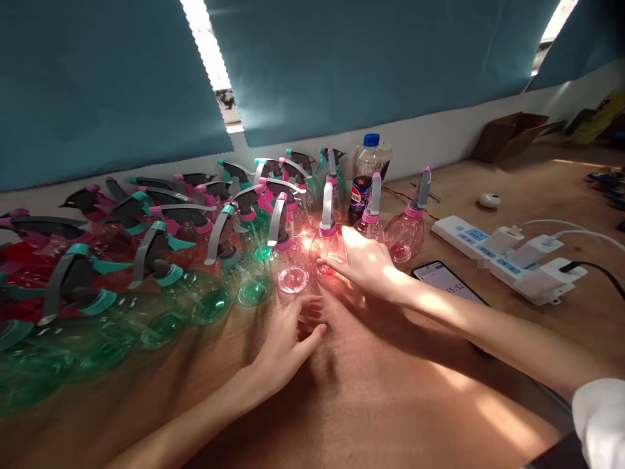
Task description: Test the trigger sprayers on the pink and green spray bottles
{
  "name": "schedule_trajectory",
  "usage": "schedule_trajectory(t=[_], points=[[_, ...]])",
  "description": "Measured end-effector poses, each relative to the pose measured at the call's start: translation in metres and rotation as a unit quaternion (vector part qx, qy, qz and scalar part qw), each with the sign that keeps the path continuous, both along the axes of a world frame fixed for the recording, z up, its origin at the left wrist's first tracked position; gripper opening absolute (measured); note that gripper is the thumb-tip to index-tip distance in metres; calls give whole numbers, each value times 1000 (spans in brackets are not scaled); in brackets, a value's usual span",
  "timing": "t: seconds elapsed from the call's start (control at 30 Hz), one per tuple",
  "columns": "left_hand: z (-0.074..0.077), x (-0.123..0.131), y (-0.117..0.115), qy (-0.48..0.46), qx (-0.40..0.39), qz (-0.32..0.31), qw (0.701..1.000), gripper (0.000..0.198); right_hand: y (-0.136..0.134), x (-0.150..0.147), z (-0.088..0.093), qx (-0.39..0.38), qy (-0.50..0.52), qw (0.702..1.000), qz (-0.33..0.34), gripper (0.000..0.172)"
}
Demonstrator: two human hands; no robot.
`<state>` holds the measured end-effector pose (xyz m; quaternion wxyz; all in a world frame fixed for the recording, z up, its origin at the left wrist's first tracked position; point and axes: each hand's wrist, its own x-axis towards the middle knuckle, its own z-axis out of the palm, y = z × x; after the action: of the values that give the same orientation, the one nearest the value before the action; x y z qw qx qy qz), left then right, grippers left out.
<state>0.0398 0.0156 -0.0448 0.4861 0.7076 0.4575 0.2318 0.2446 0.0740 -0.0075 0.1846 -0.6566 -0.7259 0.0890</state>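
My right hand (365,264) is wrapped around the right side of a clear pink spray bottle (322,251) standing on the table, its thumb across the front. The fingers behind the bottle are hidden. My left hand (291,337) is held open over the tabletop, fingers loosely bent and apart, with nothing in it. Just beyond it stands another pink spray bottle (288,268) with a grey trigger. Two more pink bottles, one partly behind my right wrist (370,225) and one farther right (406,233), stand upright.
Green spray bottles (208,299) and pink-topped ones crowd the left side up to the wall. A cola bottle (360,189) stands behind. Right of my arm lie a phone (446,280) and a power strip (502,257) with plugged chargers. A cardboard box (508,135) sits farther back.
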Motion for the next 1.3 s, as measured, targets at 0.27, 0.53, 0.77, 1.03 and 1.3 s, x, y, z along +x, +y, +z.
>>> schedule_trajectory(t=[0.27, 0.53, 0.77, 1.03, 1.3], points=[[1, 15, 13, 2, 25, -10, 1000, 32, -25, 31, -9, 84, 86, 993, 1, 65], [5, 43, 16, -39, 29, -26, 998, 24, -22, 86, -8, 198, 162, 964, -73, 35], [3, 58, 12, -48, 33, -41, 997, 25, 15, 75, -13, 136, 205, 966, -82, 69], [5, 55, 6, -39, 28, -31, 998, 22, 25, 66, -12, 82, 196, 974, -83, 51], [8, 56, 1, -44, 20, -39, 998, 16, 4, 68, -11, 87, 126, 984, -87, 41]])
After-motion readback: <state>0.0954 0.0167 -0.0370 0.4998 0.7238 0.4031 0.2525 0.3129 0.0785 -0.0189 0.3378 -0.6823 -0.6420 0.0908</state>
